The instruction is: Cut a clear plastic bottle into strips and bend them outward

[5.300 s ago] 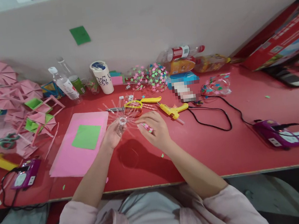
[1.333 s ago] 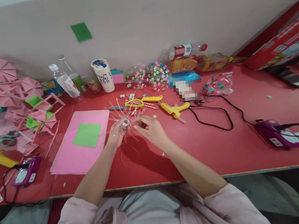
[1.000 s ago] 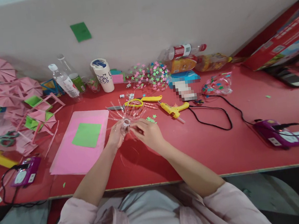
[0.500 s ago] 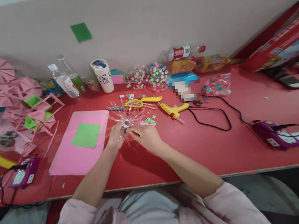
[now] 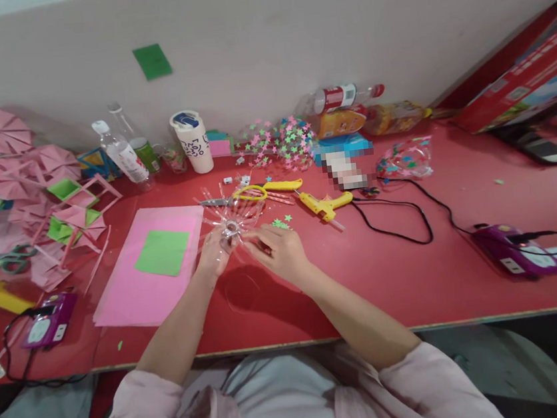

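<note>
A clear plastic bottle top (image 5: 232, 228), cut into thin strips that fan out around its neck, is held above the red table. My left hand (image 5: 214, 251) is closed around it from the left. Bent fingers of my right hand (image 5: 278, 252) pinch at the strips on its right side; the exact strip between the fingertips is hard to make out. Just behind the bottle top lie yellow-handled scissors (image 5: 251, 194) and a yellow utility knife (image 5: 283, 185). Small green paper stars (image 5: 281, 223) lie beside my right hand.
Pink paper sheets (image 5: 122, 294) with a green square (image 5: 163, 252) lie left. A yellow glue gun (image 5: 326, 205) with a black cord rests right. Along the wall stand a white cup (image 5: 192, 145), bottles (image 5: 124, 156) and star-covered clear pieces (image 5: 295, 141). Purple power strips (image 5: 517, 252) sit near the front.
My right hand has shifted slightly right, away from the neck of the bottle top. My left hand has tilted the bottle top slightly leftward.
</note>
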The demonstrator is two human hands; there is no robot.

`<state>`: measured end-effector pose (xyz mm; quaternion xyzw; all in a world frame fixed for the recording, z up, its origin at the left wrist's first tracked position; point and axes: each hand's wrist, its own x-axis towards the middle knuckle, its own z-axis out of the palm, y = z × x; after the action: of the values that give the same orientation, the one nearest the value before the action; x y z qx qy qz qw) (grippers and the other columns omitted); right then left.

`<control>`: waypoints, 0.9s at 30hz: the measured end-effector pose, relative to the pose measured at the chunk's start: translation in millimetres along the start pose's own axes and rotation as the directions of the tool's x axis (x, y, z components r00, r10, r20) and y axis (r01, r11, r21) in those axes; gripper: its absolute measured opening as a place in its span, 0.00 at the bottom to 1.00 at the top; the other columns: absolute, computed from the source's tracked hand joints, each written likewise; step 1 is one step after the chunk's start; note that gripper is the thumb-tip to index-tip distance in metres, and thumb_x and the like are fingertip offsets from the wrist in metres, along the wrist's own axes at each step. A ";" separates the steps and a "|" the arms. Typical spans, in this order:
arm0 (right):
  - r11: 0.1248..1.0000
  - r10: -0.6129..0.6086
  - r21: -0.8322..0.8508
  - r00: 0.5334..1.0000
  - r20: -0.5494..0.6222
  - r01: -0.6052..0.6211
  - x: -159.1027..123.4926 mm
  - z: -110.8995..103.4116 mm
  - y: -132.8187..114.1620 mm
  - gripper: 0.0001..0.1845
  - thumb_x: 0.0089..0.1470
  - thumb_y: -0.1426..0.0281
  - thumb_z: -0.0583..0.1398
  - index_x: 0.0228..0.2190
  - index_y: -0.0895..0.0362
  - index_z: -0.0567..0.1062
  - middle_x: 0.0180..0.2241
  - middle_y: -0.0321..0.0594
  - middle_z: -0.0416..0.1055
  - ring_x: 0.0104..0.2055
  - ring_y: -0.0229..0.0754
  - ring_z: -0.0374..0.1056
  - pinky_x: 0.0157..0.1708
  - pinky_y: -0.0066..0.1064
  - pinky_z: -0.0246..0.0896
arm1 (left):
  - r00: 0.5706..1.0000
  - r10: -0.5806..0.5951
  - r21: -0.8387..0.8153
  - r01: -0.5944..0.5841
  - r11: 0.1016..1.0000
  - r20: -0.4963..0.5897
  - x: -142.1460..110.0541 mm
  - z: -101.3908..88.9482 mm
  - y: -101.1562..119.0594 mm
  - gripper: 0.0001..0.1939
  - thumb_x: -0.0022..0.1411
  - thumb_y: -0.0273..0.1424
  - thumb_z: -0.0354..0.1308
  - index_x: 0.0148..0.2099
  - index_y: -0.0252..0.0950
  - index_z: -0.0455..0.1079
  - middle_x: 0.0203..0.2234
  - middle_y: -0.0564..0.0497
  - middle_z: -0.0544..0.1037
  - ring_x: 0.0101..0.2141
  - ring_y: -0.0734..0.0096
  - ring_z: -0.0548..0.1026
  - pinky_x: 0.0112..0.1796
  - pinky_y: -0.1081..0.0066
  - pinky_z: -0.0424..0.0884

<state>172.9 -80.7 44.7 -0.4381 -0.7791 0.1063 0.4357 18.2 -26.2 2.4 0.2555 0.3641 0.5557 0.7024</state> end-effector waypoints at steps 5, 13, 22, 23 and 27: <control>0.998 0.019 0.061 0.993 -0.114 -0.013 3.3 -9.9 0.8 0.11 0.62 0.71 0.55 0.35 0.55 0.78 0.24 0.37 0.72 0.24 0.36 0.65 0.27 0.29 0.61 | 0.999 -0.022 -0.019 0.021 1.000 -0.028 4.2 -2.4 5.2 0.07 0.56 0.25 0.58 0.25 0.34 0.70 0.22 0.54 0.72 0.22 0.81 0.67 0.23 0.78 0.62; 0.937 -0.345 -0.085 0.933 -0.097 0.338 2.0 -4.7 -6.4 0.05 0.57 0.72 0.60 0.34 0.56 0.78 0.32 0.43 0.76 0.34 0.41 0.70 0.34 0.33 0.66 | 0.997 -0.039 -0.040 0.036 0.999 -0.062 6.7 -4.2 5.7 0.04 0.56 0.25 0.57 0.29 0.32 0.71 0.22 0.53 0.75 0.21 0.80 0.69 0.24 0.78 0.64; 0.912 -0.339 -0.238 0.940 0.024 0.335 -4.0 14.9 1.3 0.09 0.61 0.74 0.58 0.37 0.51 0.79 0.34 0.39 0.77 0.38 0.42 0.68 0.49 0.42 0.59 | 0.997 -0.035 -0.039 0.033 0.999 -0.070 7.1 -2.0 6.6 0.05 0.58 0.25 0.57 0.30 0.32 0.71 0.22 0.53 0.75 0.22 0.79 0.70 0.26 0.78 0.66; 0.911 -0.340 -0.243 0.940 0.018 0.334 -4.5 15.3 1.0 0.09 0.61 0.73 0.59 0.37 0.51 0.79 0.34 0.38 0.76 0.38 0.42 0.67 0.50 0.42 0.59 | 0.997 -0.036 -0.042 0.034 0.999 -0.069 6.7 -1.7 6.1 0.06 0.59 0.25 0.57 0.30 0.32 0.71 0.22 0.53 0.75 0.22 0.79 0.71 0.27 0.77 0.66; 0.904 -0.341 -0.281 0.940 -0.019 0.323 -6.5 17.3 -1.2 0.07 0.61 0.72 0.60 0.37 0.53 0.79 0.33 0.39 0.76 0.40 0.43 0.66 0.53 0.43 0.56 | 0.999 -0.040 -0.053 0.039 0.998 -0.032 5.1 -1.2 3.4 0.08 0.61 0.26 0.55 0.29 0.32 0.71 0.22 0.53 0.75 0.22 0.79 0.71 0.28 0.77 0.67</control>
<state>160.4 -82.8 31.2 -0.3583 -0.8342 -0.0931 0.4087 15.9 -20.5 3.1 0.2206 0.3662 0.5552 0.7135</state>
